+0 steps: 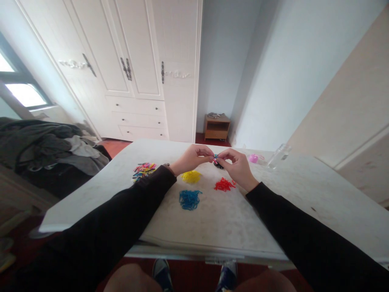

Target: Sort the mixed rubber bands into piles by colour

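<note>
My left hand [195,158] and my right hand [236,165] meet above the far part of the table, fingertips pinched together. Between them is a small bunch of rubber bands [215,156], with blue and pink showing; the fingers hide most of it. Just below lies a pile of black rubber bands [218,165], partly covered by my hands. A yellow pile [191,176] sits under my left wrist, and a red pile [224,184] is beside my right wrist. Closer to me is a blue pile [189,199]. Mixed-colour bands [144,172] lie to the left, beyond my left sleeve.
On the white table [212,227], a clear plastic bottle [278,157] and a pink item [254,158] stand at the far right. Clothes [54,142] are heaped left of the table. Behind are a white wardrobe [136,61] and a small wooden nightstand [216,127].
</note>
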Demonstrator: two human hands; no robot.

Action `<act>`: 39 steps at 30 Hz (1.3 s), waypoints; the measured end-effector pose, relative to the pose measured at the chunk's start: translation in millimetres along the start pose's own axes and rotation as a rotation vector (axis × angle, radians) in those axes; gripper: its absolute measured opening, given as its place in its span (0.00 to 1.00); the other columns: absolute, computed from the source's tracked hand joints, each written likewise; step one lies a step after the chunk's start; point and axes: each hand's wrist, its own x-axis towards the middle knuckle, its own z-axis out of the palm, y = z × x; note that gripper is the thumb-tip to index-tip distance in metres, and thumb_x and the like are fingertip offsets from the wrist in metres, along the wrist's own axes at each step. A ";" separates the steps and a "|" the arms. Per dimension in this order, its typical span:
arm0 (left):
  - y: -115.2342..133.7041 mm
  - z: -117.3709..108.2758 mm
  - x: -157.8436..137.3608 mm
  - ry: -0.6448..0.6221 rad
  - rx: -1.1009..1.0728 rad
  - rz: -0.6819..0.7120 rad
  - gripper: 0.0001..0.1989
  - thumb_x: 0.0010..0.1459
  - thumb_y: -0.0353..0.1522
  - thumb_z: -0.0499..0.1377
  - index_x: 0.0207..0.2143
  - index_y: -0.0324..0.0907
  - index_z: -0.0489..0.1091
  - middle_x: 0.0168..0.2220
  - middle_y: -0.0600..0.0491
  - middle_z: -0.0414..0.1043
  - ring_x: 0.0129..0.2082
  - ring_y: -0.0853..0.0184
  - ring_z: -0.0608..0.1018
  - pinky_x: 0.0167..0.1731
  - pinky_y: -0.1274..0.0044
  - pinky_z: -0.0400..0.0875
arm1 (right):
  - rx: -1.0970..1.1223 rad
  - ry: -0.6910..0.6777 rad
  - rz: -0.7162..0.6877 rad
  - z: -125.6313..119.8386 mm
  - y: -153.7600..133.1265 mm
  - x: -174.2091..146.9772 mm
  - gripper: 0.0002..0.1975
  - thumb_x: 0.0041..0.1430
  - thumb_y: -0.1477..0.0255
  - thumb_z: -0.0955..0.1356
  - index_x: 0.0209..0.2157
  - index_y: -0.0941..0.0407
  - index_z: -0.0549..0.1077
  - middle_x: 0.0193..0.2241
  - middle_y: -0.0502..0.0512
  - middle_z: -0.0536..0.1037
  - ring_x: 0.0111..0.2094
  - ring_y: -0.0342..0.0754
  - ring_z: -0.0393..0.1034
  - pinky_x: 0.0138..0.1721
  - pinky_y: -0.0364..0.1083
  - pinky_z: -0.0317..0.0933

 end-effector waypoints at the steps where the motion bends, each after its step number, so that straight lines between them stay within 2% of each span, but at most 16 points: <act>1: 0.3 0.0 -0.1 0.007 -0.006 -0.001 0.14 0.52 0.39 0.74 0.33 0.39 0.78 0.31 0.51 0.81 0.32 0.68 0.82 0.40 0.73 0.78 | 0.004 0.006 0.003 0.1 -0.3 -0.3 0.10 0.58 0.61 0.76 0.30 0.52 0.78 0.29 0.53 0.82 0.32 0.50 0.77 0.39 0.51 0.72; 5: 2.3 -0.2 -0.8 0.008 -0.028 0.005 0.12 0.53 0.37 0.73 0.34 0.39 0.78 0.31 0.51 0.82 0.32 0.68 0.83 0.39 0.74 0.78 | 0.033 0.019 0.022 0.9 -1.5 -1.0 0.11 0.57 0.61 0.77 0.30 0.52 0.78 0.28 0.52 0.82 0.31 0.49 0.76 0.36 0.50 0.72; 9: 4.4 -0.5 -1.4 -0.005 0.010 0.048 0.14 0.56 0.37 0.72 0.42 0.40 0.80 0.32 0.50 0.83 0.34 0.67 0.83 0.40 0.73 0.78 | 0.055 0.012 0.043 1.7 -2.1 -1.1 0.12 0.57 0.60 0.77 0.30 0.52 0.77 0.27 0.52 0.81 0.30 0.49 0.76 0.35 0.50 0.72; 14: 6.5 -0.9 -1.8 0.019 0.123 0.098 0.08 0.56 0.36 0.71 0.34 0.40 0.82 0.33 0.48 0.83 0.34 0.66 0.82 0.39 0.73 0.78 | 0.057 -0.007 0.047 1.1 -3.7 -1.7 0.13 0.57 0.58 0.76 0.31 0.51 0.77 0.28 0.52 0.81 0.31 0.50 0.76 0.35 0.50 0.72; 22: 6.7 -1.8 -1.1 0.018 0.104 0.043 0.08 0.55 0.35 0.71 0.34 0.39 0.82 0.33 0.49 0.83 0.34 0.66 0.83 0.40 0.72 0.79 | 0.074 0.051 0.022 3.6 -5.5 -1.6 0.12 0.59 0.61 0.74 0.30 0.51 0.71 0.35 0.53 0.79 0.35 0.49 0.74 0.38 0.50 0.71; 27: 9.4 -6.1 0.1 0.048 0.105 0.024 0.08 0.54 0.35 0.72 0.34 0.39 0.81 0.33 0.49 0.83 0.34 0.66 0.83 0.41 0.72 0.80 | 0.002 0.146 -0.057 0.6 -20.2 -3.7 0.07 0.61 0.68 0.72 0.31 0.50 0.70 0.30 0.52 0.77 0.35 0.50 0.73 0.40 0.51 0.70; 29: 11.2 -8.8 0.6 0.061 0.085 0.020 0.08 0.53 0.34 0.72 0.34 0.38 0.81 0.33 0.48 0.83 0.34 0.66 0.84 0.42 0.71 0.80 | -0.053 0.038 -0.134 1.1 -32.5 -9.2 0.05 0.61 0.71 0.70 0.31 0.50 0.71 0.30 0.51 0.77 0.34 0.50 0.73 0.39 0.50 0.69; 32: 13.9 -12.0 0.4 0.040 0.040 -0.013 0.08 0.53 0.32 0.72 0.34 0.37 0.82 0.33 0.48 0.83 0.33 0.67 0.84 0.41 0.73 0.80 | -0.158 -0.333 -0.235 7.6 -48.6 -21.7 0.06 0.60 0.75 0.71 0.30 0.50 0.73 0.28 0.49 0.78 0.29 0.47 0.72 0.36 0.48 0.69; 34: 15.8 -13.1 -0.4 0.011 0.013 -0.047 0.08 0.52 0.31 0.72 0.34 0.36 0.82 0.32 0.48 0.83 0.32 0.68 0.83 0.39 0.74 0.80 | -0.172 -0.520 -0.260 14.6 -53.4 -29.6 0.05 0.60 0.76 0.71 0.34 0.50 0.76 0.29 0.49 0.80 0.28 0.45 0.71 0.35 0.46 0.69; 36: 18.0 -13.7 -1.4 -0.011 -0.002 -0.083 0.08 0.51 0.30 0.73 0.34 0.35 0.82 0.32 0.48 0.83 0.31 0.69 0.83 0.38 0.76 0.80 | -0.143 -0.646 -0.312 21.1 -53.3 -35.0 0.05 0.62 0.78 0.71 0.36 0.53 0.77 0.31 0.51 0.81 0.30 0.45 0.74 0.36 0.46 0.69; 39: 21.6 -15.1 -2.7 -0.036 -0.024 -0.127 0.08 0.51 0.29 0.72 0.35 0.35 0.83 0.31 0.49 0.83 0.30 0.70 0.83 0.37 0.78 0.80 | -0.096 -0.748 -0.360 25.5 -49.6 -37.4 0.06 0.62 0.81 0.71 0.36 0.56 0.79 0.33 0.54 0.83 0.33 0.45 0.76 0.37 0.45 0.69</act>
